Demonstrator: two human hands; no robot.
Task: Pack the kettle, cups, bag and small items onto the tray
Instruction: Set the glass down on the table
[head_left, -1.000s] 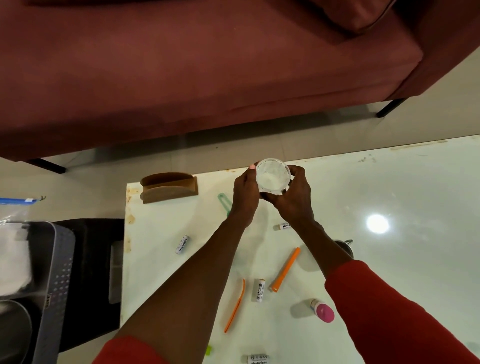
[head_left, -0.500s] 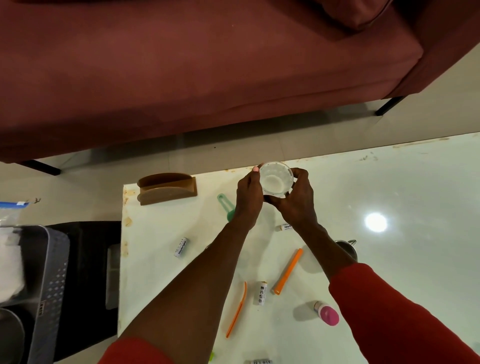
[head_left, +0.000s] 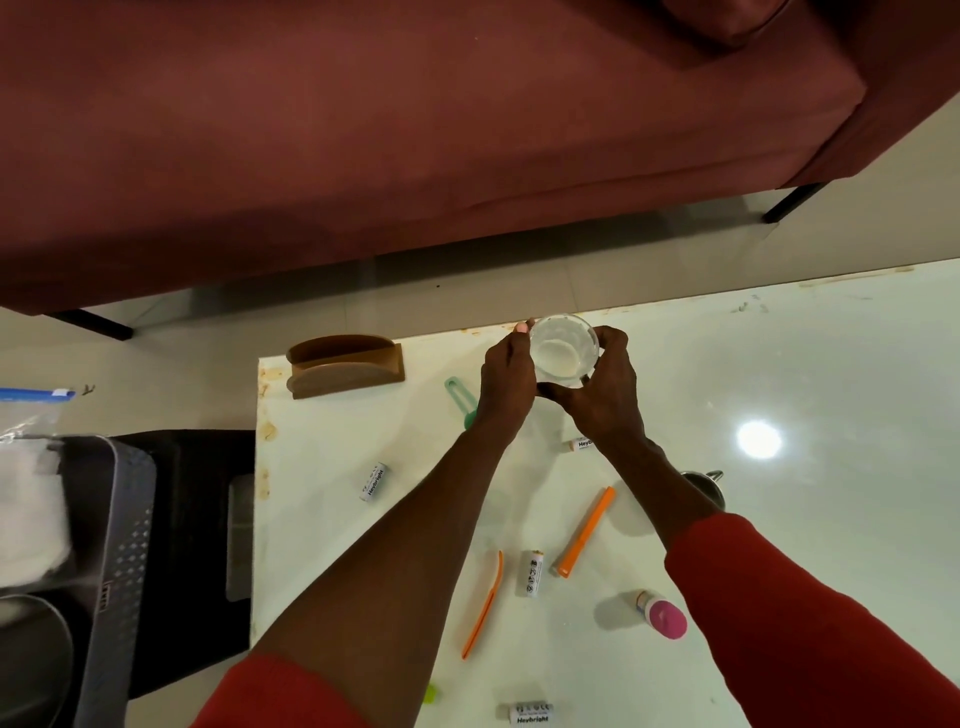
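Note:
Both hands hold a clear glass cup (head_left: 562, 349) near the far edge of the white table (head_left: 779, 519). My left hand (head_left: 506, 376) grips its left side and my right hand (head_left: 605, 392) wraps its right side. Small items lie loose on the table: white batteries (head_left: 374, 481) (head_left: 531, 572) (head_left: 530, 713), two orange clips (head_left: 587, 531) (head_left: 484, 605), a green clip (head_left: 460, 397) and a pink-capped bottle (head_left: 662, 616). A metal vessel (head_left: 706, 486) peeks from behind my right forearm. The grey tray (head_left: 122, 561) stands at the left with a plastic bag (head_left: 28, 493) and a metal pot (head_left: 31, 649) in it.
A brown wooden napkin holder (head_left: 343, 366) stands at the table's far left corner. A dark red sofa (head_left: 415, 130) fills the background beyond a strip of floor. A black stool (head_left: 192, 545) sits between tray and table.
The cup and both hands have stayed almost in place near the far table edge; the camera view shifted slightly.

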